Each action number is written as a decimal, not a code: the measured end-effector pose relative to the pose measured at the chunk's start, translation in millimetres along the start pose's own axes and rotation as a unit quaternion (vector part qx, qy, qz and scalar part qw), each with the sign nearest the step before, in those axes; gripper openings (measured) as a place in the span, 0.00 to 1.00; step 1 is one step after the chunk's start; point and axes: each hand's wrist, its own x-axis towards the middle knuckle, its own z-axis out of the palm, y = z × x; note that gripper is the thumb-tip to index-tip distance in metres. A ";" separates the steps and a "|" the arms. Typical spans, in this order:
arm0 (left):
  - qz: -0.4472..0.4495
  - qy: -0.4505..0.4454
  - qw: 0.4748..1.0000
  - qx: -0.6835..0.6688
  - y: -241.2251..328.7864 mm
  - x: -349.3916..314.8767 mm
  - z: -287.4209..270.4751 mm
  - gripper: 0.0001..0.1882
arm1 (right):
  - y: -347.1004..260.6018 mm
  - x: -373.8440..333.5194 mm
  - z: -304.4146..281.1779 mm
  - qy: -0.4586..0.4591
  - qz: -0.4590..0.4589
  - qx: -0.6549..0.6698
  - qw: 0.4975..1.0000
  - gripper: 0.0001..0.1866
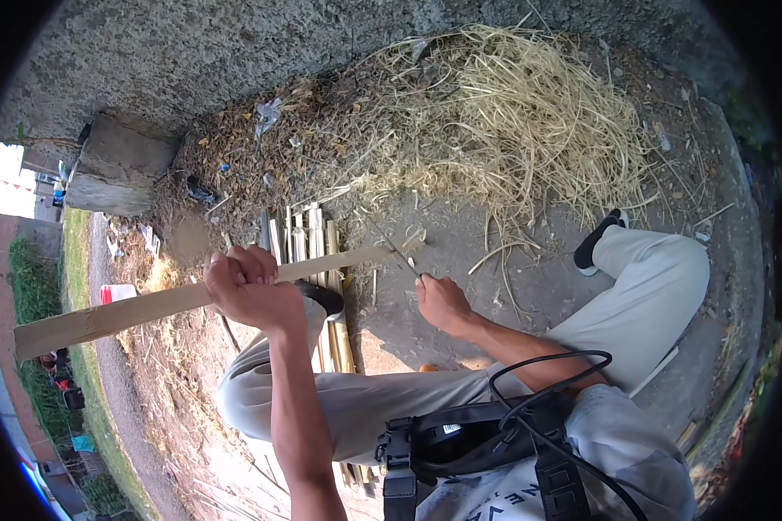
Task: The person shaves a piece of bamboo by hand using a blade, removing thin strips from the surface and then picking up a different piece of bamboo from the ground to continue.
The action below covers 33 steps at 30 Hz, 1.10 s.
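Note:
My left hand (250,285) is closed around a long, flat, pale strip of wood or bamboo (113,316). The strip slants from the far left up to the middle of the view, where its narrow-looking end is. In my right hand (443,304) is a thin-bladed knife (398,252), its handle mostly hidden by my fingers. The blade points up and left and crosses the strip near that end; whether it touches the wood I cannot tell. A curled pale shaving (415,238) shows just beside the strip's tip.
Several split strips (332,252) lie under and beside my left leg. A big heap of pale shavings (539,122) spreads before a rough wall (235,43). A concrete block (122,165) stands at the left. A black cable (547,358) loops over my right arm.

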 end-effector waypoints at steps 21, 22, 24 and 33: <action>-0.013 0.035 0.999 -0.018 -1.0 26.1 -10.7 0.19 | 32.2 10.3 11.0 -0.053 0.035 -0.060 0.996 0.12; -0.005 0.069 0.998 -0.004 -2.5 24.2 -5.8 0.18 | 31.3 18.1 11.4 -0.046 0.034 -0.059 0.997 0.12; 0.000 0.118 0.993 0.017 0.3 18.4 -5.4 0.17 | 29.3 13.5 8.8 -0.081 0.027 -0.072 0.994 0.13; 0.024 0.070 0.996 0.042 -1.4 28.2 -17.9 0.16 | 45.1 9.4 29.0 -0.014 0.000 -0.058 0.998 0.09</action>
